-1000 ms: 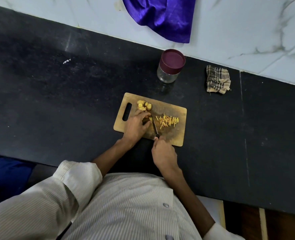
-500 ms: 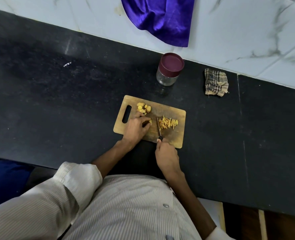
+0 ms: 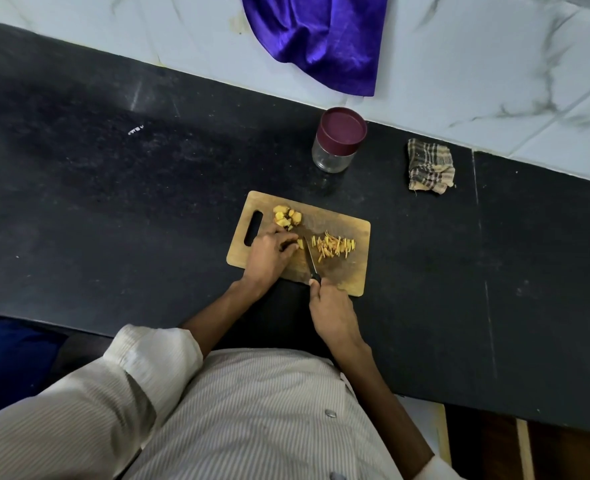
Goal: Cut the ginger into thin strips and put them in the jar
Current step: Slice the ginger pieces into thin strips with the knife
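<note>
While your left hand (image 3: 269, 252) pins a small piece of ginger (image 3: 300, 243) to the cutting board (image 3: 354, 280), fingers curled over it, your right hand (image 3: 333, 311) is wrapped around the handle of the knife (image 3: 310, 259). The blade now lies just right of that piece, between it and the pile of strips (image 3: 335, 245). Half a second ago the blade stood further right, against the edge of the pile; a second ago it sat close to your left fingers as it does now. So you have finished one stroke, pushed the fresh slivers aside and come back for the next.

The held piece looks small, mostly hidden under your fingertips, so I judge only a few cuts are left in it. Watch those fingertips, since they sit just beside the edge. The uncut chunks (image 3: 286, 216) lie at the far left of the board near its handle slot, touching nothing but the board, and they have not moved over this second.

The jar (image 3: 338, 140) stands on the table (image 3: 113, 202) beyond the board, well apart from both hands, with its maroon lid on. No strips have gone in, so the second half of the job has not begun. The checked cloth (image 3: 430, 166) lies to the right of the jar.
</note>
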Tool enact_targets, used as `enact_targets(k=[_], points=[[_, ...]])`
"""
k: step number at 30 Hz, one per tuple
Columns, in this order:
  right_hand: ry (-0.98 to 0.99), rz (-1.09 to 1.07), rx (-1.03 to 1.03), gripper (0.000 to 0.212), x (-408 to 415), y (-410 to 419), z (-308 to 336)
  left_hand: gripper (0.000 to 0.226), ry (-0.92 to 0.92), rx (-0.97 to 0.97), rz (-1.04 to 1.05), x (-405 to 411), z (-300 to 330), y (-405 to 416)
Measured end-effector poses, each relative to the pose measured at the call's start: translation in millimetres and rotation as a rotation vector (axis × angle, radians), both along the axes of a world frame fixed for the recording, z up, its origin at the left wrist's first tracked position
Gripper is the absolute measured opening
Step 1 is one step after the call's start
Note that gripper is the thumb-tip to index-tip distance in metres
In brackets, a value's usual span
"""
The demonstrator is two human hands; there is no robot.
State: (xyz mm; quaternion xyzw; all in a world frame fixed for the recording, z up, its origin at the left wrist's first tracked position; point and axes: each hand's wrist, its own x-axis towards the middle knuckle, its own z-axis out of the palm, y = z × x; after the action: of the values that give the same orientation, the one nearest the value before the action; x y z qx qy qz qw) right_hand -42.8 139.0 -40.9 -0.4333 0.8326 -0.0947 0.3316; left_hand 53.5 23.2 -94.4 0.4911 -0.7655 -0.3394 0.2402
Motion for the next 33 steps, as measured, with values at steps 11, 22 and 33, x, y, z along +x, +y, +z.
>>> enact_targets(k=[11, 22, 33], points=[[0.004, 0.031, 0.023, 0.038, 0, -4, 0, 0.023, -0.02, 0.005, -0.018, -1, 0, -1], [0.06, 0.04, 0.08, 0.037, 5, -7, 1, 0.033, -0.34, -0.063, -0.121, -9, 6, 18], [0.065, 0.027, 0.044, 0.038, 6, -2, -3, 0.037, -0.388, -0.073, -0.154, -8, 7, 20]])
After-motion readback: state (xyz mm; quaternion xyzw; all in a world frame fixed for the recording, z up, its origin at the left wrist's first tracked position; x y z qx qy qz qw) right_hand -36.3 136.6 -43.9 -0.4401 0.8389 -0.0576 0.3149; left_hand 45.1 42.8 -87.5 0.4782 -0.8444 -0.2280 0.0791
